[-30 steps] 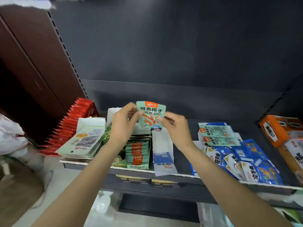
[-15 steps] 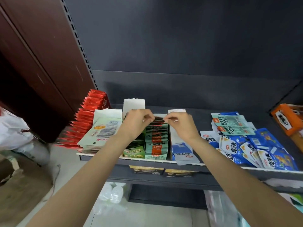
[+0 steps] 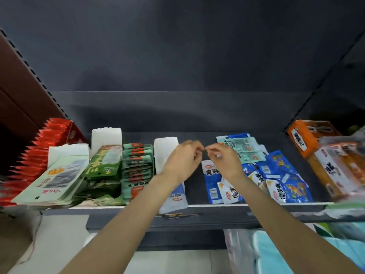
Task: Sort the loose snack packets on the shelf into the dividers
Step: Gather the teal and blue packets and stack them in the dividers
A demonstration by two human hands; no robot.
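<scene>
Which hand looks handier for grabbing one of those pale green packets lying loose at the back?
Probably the right hand. It hovers empty right beside the loose pale green packets, while the left hand, also empty, sits farther over, nearer the white divider.

Dim, even light falls from above me; the shelf [image 3: 217, 216] back stays dark. Its right end smears with motion blur, and edges bow outward.

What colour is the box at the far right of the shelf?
Orange box with a white label, clearest in the head view.
</scene>
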